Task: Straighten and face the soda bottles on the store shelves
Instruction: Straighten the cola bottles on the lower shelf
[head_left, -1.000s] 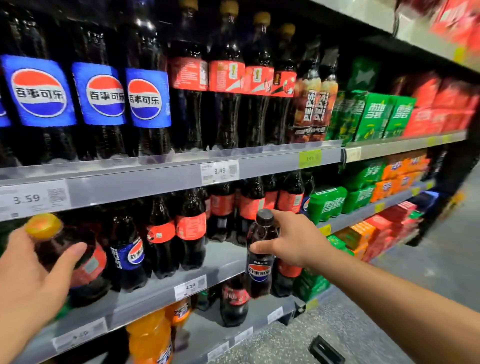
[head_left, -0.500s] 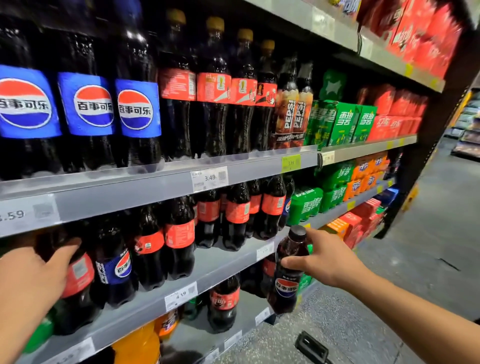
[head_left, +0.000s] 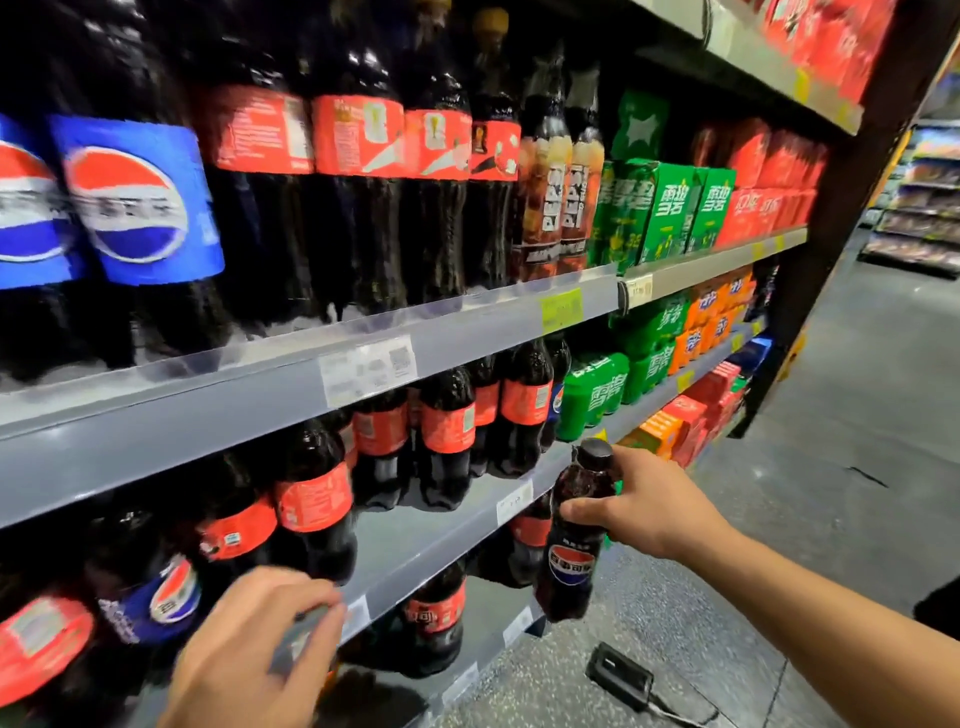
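Dimly lit between shelves (head_left: 208, 415), overhead glints on big bottles (head_left: 358, 67); motion-smeared at left, left hand (head_left: 249, 649) included; crisper around small bottle (head_left: 571, 535); bowed at edges.

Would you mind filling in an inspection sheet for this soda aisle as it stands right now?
Surface: grey middle shelf, bare strip along its front.
Job's things: small Pepsi bottle held in front of the shelf edge; red-label cola bottles standing on the shelf.
Clutter: black device on the floor.
Grippers: right hand grips the small Pepsi bottle near its top; left hand blurred by the shelf edge, grip unclear.
Cables: cord trailing from the black device.
Surroundings: green drink packs further right.
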